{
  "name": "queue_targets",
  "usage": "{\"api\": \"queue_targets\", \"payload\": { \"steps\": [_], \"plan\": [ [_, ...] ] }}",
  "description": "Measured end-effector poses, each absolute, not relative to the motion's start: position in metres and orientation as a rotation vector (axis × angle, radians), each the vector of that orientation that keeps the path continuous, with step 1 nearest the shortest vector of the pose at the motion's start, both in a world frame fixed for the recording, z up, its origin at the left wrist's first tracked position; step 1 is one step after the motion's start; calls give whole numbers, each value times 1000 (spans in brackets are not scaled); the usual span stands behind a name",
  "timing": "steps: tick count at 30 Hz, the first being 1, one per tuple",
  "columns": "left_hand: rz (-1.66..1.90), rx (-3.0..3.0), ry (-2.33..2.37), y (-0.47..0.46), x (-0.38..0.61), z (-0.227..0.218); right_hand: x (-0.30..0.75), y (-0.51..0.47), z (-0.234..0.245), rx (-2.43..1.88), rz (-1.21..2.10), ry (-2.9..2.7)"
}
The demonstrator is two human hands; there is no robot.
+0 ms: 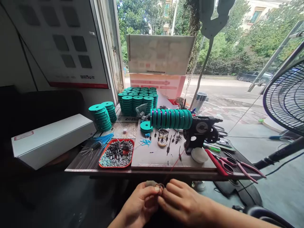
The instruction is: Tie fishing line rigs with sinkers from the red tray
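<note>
Below the table's front edge, my left hand (143, 201) pinches with thumb and forefinger, a grey cover around one fingertip. My right hand (181, 201) meets it with curled fingers. A small dark loop (161, 186) shows between the fingertips, too small to name. Thin red fishing line (175, 164) runs from the hands up over the board's edge toward a small dark sinker-like piece (180, 156). Beyond it stands a row of teal foam line spools (171, 118) on a black winding machine (200, 128).
A red tray (101, 163) holds small metal and black parts. Blue strands (104, 139) lie left of it, near a long white box (54, 136). Stacked teal spools (137, 101) fill the back. Scissors (226, 164) and pliers (249, 171) lie right; a fan (285, 95) stands beyond.
</note>
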State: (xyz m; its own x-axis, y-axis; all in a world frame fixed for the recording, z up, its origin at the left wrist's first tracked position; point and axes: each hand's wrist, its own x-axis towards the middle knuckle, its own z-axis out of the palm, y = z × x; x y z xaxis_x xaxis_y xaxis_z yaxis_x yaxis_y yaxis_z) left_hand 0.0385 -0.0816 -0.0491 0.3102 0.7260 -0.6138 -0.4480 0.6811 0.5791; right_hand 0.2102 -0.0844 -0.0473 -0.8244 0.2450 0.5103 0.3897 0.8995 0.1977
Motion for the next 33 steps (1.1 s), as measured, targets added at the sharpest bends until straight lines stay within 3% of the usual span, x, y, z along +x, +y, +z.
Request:
{"api": "queue_targets", "payload": {
  "steps": [17, 21, 30, 33],
  "plan": [
    [700, 532, 1004, -71, 40, -49, 212, -46, -74, -304, -326, -2733],
    [724, 658, 1042, -72, 42, -52, 215, -56, -72, -337, -180, -2834],
    [1060, 1645, 1077, -91, 43, -60, 211, -92, -65, -574, 191, -2503],
    [1349, 1650, 1113, -101, 48, -71, 203, -92, -58, -596, 403, -2352]
  ]
}}
